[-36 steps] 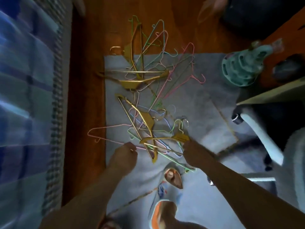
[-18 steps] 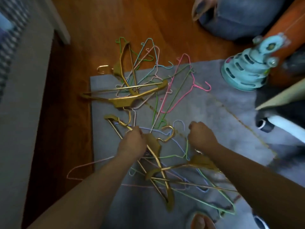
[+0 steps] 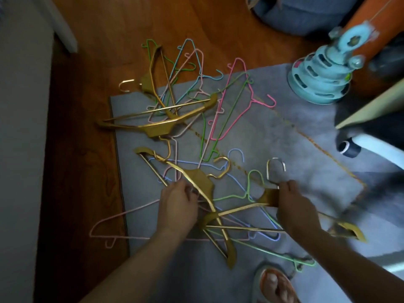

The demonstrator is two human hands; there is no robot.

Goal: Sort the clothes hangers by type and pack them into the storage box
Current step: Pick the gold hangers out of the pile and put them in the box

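A tangle of hangers lies on a grey rug: several thick gold hangers and several thin wire ones in pink, green and blue. My right hand is shut on the neck of a gold hanger, just below its silver hook. My left hand is closed around a second gold hanger in the near pile. Two more gold hangers lie crossed farther off, under a pink wire hanger. A pale pink wire hanger spills onto the wood floor at left. No storage box is in view.
A light-blue tiered plastic toy stands at the rug's far right corner. A white chair leg with a black caster reaches in from the right. My sandalled foot rests on the rug near me. A grey wall runs along the left.
My right hand has moved right and taken the gold hanger by its neck, lifting it out of the pile. My left hand has stayed on the gold hanger in the near pile.
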